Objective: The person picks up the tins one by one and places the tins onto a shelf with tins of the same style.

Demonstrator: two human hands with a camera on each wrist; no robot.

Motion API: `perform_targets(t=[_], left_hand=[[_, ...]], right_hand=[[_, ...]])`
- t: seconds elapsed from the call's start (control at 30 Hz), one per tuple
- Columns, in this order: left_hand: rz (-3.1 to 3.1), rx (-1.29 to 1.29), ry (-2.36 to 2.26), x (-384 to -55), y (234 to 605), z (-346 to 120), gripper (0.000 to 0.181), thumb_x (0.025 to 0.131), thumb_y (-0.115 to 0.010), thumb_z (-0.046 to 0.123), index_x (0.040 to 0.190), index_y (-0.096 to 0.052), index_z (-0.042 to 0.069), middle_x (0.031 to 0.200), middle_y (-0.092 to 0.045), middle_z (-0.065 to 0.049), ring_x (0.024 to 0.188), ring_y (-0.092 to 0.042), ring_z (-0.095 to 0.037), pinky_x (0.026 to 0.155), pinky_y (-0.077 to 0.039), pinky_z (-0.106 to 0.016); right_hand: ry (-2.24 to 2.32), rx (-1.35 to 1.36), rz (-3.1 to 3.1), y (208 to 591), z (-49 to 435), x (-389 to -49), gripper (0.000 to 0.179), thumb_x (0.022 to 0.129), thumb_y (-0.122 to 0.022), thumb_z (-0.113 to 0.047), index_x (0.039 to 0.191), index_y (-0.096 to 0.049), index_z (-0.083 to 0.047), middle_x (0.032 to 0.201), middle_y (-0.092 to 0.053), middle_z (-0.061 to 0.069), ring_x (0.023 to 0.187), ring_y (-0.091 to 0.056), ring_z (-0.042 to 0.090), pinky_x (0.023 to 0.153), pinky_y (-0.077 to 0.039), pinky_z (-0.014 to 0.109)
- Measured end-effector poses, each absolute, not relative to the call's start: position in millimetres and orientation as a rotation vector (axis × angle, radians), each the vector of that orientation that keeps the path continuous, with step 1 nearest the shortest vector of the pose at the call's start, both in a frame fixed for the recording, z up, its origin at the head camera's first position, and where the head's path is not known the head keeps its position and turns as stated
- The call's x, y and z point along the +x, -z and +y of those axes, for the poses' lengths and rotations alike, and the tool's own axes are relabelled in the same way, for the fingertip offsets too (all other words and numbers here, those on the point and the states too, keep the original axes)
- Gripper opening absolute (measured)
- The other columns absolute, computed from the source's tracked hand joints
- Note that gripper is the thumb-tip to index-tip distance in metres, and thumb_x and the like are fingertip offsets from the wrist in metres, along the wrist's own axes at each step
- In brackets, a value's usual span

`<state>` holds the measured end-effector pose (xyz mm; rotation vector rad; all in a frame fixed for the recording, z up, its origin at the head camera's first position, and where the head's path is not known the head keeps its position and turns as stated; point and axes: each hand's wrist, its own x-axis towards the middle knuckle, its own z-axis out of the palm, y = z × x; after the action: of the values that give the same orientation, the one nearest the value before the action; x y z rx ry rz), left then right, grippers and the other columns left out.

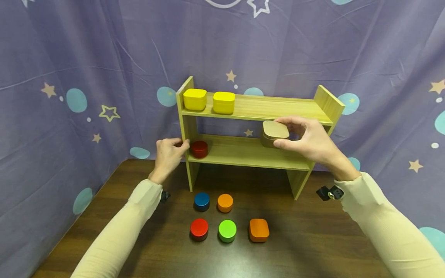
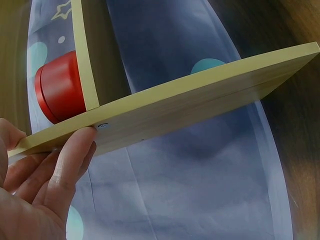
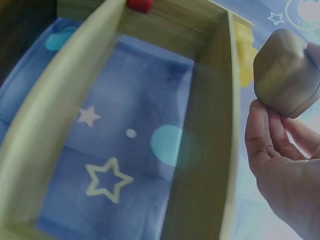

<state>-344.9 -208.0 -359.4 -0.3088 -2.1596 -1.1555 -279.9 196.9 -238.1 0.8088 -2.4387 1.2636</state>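
My right hand (image 1: 309, 141) holds a gold square tin (image 1: 275, 131) between thumb and fingers, in front of the two-tier wooden shelf (image 1: 240, 152). In the right wrist view the tin (image 3: 282, 72) is off the boards, with the fingertips against its underside. At the left end, my left hand (image 1: 168, 156) grips the shelf's side panel (image 2: 165, 102), fingers on its outer face and the thumb partly out of frame. Just inside that panel a dark red round tin (image 1: 199, 149) stands on the lower board. Two yellow square tins, one at the end (image 1: 195, 99) and another beside it (image 1: 224, 103), occupy the upper board.
On the brown table (image 1: 295, 239) before the shelf stand a blue round tin (image 1: 202, 201), an orange round tin (image 1: 225, 203), a red round tin (image 1: 199, 229), a green round tin (image 1: 227, 231) and an orange square tin (image 1: 259, 230). A purple patterned curtain (image 1: 121, 46) hangs behind.
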Motion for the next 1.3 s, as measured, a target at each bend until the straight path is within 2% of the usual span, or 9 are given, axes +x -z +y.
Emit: perform_targets(t=[0.1,0.17,0.27,0.33,0.5,0.6,0.83,1.1,1.3], left_hand=[[-2.159,-0.304,1.157,-345,360,-208,0.043,0.096,-0.074,0.012,0.055,-0.067,0.002,0.06,-0.074,-0.018,0.044,-0.06,0.004,0.043,-0.047,-0.012],[-2.159,-0.3,1.155,-345,360,-208,0.043,0.096,-0.074,0.012,0.055,-0.068,0.001,0.06,-0.074,-0.018,0.044,-0.066,-0.006,0.043,-0.047,-0.013],[-2.159,-0.297,1.146,-346,361,-207,0.041,0.096,-0.074,0.011,0.057,-0.07,0.0,0.06,-0.074,-0.018,0.046,-0.071,-0.022,0.043,-0.046,-0.012],[-2.154,-0.298,1.142,-346,361,-207,0.041,0.096,-0.074,0.011,0.057,-0.07,0.0,0.06,-0.074,-0.018,0.047,-0.072,-0.026,0.043,-0.045,-0.011],[-2.144,-0.305,1.141,-345,362,-207,0.043,0.097,-0.074,0.012,0.056,-0.07,0.001,0.06,-0.074,-0.018,0.043,-0.063,-0.003,0.043,-0.043,-0.01],[-2.147,-0.302,1.145,-345,363,-207,0.045,0.097,-0.074,0.012,0.053,-0.066,0.001,0.059,-0.073,-0.018,0.044,-0.056,0.007,0.043,-0.043,-0.01],[-2.142,-0.312,1.128,-345,362,-208,0.047,0.096,-0.074,0.011,0.051,-0.064,0.004,0.057,-0.072,-0.016,0.044,-0.054,0.008,0.043,-0.041,-0.01],[-2.137,-0.311,1.142,-346,362,-209,0.045,0.096,-0.074,0.01,0.053,-0.066,0.0,0.057,-0.072,-0.017,0.043,-0.06,0.0,0.042,-0.045,-0.011],[-2.135,-0.315,1.126,-347,363,-208,0.045,0.096,-0.074,0.011,0.052,-0.066,0.003,0.057,-0.072,-0.017,0.044,-0.053,0.011,0.043,-0.043,-0.01]], right_hand=[[-1.265,0.815,-2.44,227,197,-284,0.054,0.087,-0.087,-0.004,0.138,-0.071,0.001,0.111,-0.074,-0.016,0.099,-0.072,-0.002,0.087,-0.054,0.01],[-1.268,0.828,-2.436,220,196,-287,0.053,0.087,-0.087,-0.003,0.137,-0.071,0.003,0.107,-0.074,-0.02,0.097,-0.072,-0.003,0.087,-0.054,0.01],[-1.285,0.837,-2.428,211,193,-294,0.051,0.087,-0.086,-0.003,0.135,-0.071,0.004,0.102,-0.075,-0.019,0.094,-0.072,0.0,0.086,-0.054,0.011],[-1.291,0.816,-2.432,206,191,-299,0.05,0.087,-0.087,-0.006,0.135,-0.072,0.002,0.1,-0.076,-0.016,0.093,-0.073,0.001,0.086,-0.054,0.012],[-1.234,0.722,-2.499,199,185,-311,0.049,0.089,-0.088,-0.018,0.135,-0.074,-0.008,0.101,-0.079,-0.005,0.093,-0.074,0.004,0.084,-0.054,0.015],[-1.238,0.708,-2.523,197,180,-320,0.05,0.091,-0.087,-0.021,0.137,-0.074,-0.008,0.104,-0.079,-0.002,0.094,-0.074,0.004,0.082,-0.055,0.016],[-1.29,0.745,-2.529,192,171,-338,0.048,0.094,-0.083,-0.017,0.138,-0.071,-0.004,0.105,-0.078,-0.001,0.092,-0.073,0.002,0.078,-0.058,0.015],[-1.276,0.789,-2.563,191,165,-350,0.048,0.097,-0.079,-0.013,0.141,-0.068,0.001,0.116,-0.077,0.015,0.093,-0.071,-0.003,0.081,-0.058,0.013],[-1.28,0.786,-2.579,192,161,-355,0.051,0.097,-0.079,-0.013,0.144,-0.065,0.003,0.123,-0.076,0.023,0.092,-0.071,-0.004,0.08,-0.058,0.012]])
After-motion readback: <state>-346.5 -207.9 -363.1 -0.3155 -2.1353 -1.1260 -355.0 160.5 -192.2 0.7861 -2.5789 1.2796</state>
